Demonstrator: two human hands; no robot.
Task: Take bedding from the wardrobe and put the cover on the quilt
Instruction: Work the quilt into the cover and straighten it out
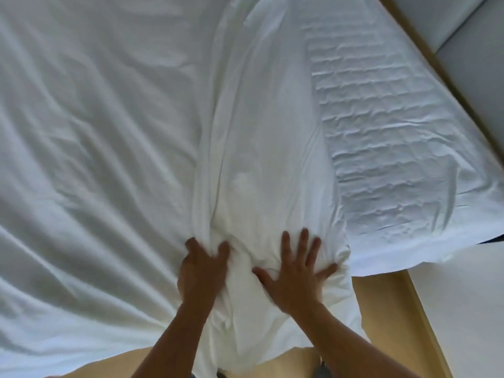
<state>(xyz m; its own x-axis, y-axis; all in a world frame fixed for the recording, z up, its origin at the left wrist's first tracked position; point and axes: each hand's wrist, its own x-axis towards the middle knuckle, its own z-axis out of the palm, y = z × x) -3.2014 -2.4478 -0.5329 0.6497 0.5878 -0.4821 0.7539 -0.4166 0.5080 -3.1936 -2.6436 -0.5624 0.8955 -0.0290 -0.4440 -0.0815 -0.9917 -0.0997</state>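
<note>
A long roll of white bedding (pixel 261 148) lies lengthwise down the bed, from the far edge to the near edge. A thin white cover (pixel 90 126) spreads in creases to its left. A ribbed, padded white layer (pixel 381 137) lies to its right. My left hand (pixel 203 271) grips a fold at the roll's near left side, fingers curled into the cloth. My right hand (pixel 296 268) presses flat on the roll's near end with fingers spread. Both forearms come in from the bottom edge.
Pale wooden floor (pixel 381 301) shows at the bed's near right corner. A white panel (pixel 463 304) stands at the lower right. Grey upholstered panels (pixel 469 50) with a wooden strip run along the upper right.
</note>
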